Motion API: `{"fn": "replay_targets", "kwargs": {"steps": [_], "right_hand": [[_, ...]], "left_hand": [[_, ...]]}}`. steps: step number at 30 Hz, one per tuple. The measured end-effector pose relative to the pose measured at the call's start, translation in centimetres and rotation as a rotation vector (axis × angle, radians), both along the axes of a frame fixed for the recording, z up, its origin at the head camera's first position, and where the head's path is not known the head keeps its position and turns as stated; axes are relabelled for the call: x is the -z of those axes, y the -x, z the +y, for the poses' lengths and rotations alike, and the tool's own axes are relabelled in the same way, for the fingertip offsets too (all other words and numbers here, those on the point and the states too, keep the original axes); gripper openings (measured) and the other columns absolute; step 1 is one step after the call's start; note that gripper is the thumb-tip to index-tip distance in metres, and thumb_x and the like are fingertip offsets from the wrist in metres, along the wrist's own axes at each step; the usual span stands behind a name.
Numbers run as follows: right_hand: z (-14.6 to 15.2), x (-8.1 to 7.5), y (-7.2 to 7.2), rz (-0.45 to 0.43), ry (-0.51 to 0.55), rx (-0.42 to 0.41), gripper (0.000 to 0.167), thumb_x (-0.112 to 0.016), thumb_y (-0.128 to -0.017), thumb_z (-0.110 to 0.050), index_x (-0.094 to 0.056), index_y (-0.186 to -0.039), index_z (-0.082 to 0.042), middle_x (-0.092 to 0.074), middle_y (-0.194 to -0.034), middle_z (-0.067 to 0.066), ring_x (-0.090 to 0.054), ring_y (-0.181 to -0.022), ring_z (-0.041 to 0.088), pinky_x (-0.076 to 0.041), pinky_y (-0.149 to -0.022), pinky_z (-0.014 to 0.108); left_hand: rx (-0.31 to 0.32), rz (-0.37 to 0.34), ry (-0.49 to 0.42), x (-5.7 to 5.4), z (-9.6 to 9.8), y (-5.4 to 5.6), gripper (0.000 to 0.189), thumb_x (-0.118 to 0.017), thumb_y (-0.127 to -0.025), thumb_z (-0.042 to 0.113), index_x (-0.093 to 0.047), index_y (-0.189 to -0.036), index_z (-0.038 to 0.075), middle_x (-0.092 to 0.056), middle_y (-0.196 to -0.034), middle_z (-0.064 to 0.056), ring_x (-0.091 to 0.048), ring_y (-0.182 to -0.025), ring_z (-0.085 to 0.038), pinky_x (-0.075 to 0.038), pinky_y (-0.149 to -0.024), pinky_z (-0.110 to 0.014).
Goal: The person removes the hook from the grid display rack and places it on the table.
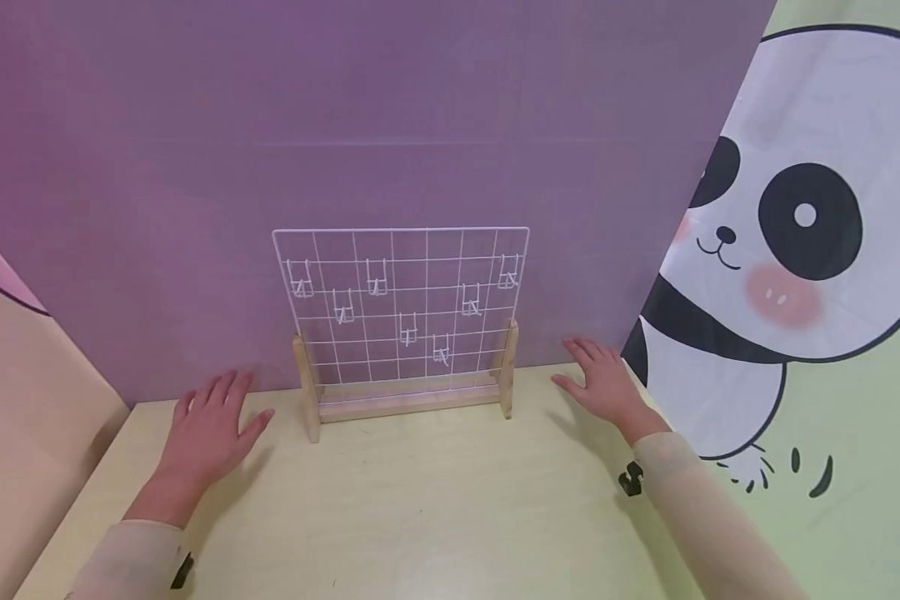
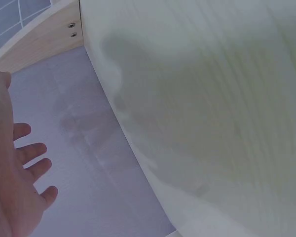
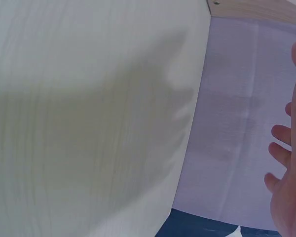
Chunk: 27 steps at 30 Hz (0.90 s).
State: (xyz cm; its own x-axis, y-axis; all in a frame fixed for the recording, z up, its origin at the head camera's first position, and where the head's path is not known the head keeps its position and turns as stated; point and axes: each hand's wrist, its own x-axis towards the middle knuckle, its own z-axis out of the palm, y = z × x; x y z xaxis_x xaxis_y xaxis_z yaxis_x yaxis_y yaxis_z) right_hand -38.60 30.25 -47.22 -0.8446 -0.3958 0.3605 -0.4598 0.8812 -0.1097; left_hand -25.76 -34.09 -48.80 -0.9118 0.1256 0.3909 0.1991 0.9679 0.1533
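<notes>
A white wire grid rack [image 1: 412, 302] stands upright in a wooden base [image 1: 408, 406] toward the back of the table. Several small white wire hooks [image 1: 408, 335] hang on the grid at different heights. To the left of the rack is my left hand [image 1: 206, 433], fingers extended and thumb spread, holding nothing. My right hand [image 1: 603, 379] is over on the rack's right side, its fingers straight and likewise without anything in them. In the left wrist view, the rack's wooden side piece [image 2: 44, 37] shows beyond the thumb.
The pale wooden table [image 1: 420, 508] ends at the back against a purple backdrop [image 1: 420, 108]. A green panel with a large cartoon panda [image 1: 802, 333] borders the right side. At the left is a peach-coloured panel [image 1: 30, 417].
</notes>
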Motion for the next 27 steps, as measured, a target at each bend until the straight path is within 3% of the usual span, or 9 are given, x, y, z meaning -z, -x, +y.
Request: {"fn": "replay_targets", "kwargs": {"steps": [7,13,18,27], "right_hand": [[-0.7,0.1,0.3,-0.043,0.193,-0.052,0.072,-0.074,-0.105,-0.040,-0.052,-0.160,0.001,-0.053,-0.161,0.026,-0.046,-0.152,0.048,-0.035,-0.126,0.065],[-1.6,-0.3,0.3,-0.142,0.357,-0.076,0.070,-0.074,-0.107,-0.035,-0.049,-0.163,-0.001,-0.052,-0.162,0.026,-0.046,-0.151,0.048,-0.036,-0.125,0.066],[-2.6,-0.6,0.5,-0.150,0.467,-0.106,0.066,-0.076,-0.107,-0.027,-0.050,-0.161,0.000,-0.055,-0.159,0.025,-0.054,-0.144,0.047,-0.042,-0.120,0.066],[-4.9,-2.0,0.5,-0.182,0.662,-0.184,0.055,-0.073,-0.108,-0.013,-0.053,-0.156,0.006,-0.058,-0.154,0.028,-0.057,-0.139,0.046,-0.044,-0.119,0.065]], "left_hand": [[0.006,0.048,-0.142,-0.2,0.5,0.1,0.067,-0.063,-0.110,0.042,-0.050,-0.154,-0.007,-0.048,-0.153,-0.035,-0.042,-0.141,-0.060,-0.032,-0.110,-0.081],[0.018,0.080,-0.250,-0.8,1.3,0.2,0.058,-0.067,-0.108,0.034,-0.055,-0.145,-0.008,-0.053,-0.144,-0.034,-0.048,-0.133,-0.060,-0.036,-0.104,-0.079],[0.045,0.116,-0.305,-1.2,2.0,0.4,0.053,-0.071,-0.105,0.026,-0.058,-0.140,-0.010,-0.056,-0.139,-0.034,-0.051,-0.128,-0.060,-0.038,-0.104,-0.077],[0.058,0.085,-0.404,-2.8,3.2,0.7,0.047,-0.072,-0.105,0.018,-0.058,-0.141,-0.009,-0.057,-0.139,-0.032,-0.056,-0.124,-0.053,-0.047,-0.103,-0.071]]}}
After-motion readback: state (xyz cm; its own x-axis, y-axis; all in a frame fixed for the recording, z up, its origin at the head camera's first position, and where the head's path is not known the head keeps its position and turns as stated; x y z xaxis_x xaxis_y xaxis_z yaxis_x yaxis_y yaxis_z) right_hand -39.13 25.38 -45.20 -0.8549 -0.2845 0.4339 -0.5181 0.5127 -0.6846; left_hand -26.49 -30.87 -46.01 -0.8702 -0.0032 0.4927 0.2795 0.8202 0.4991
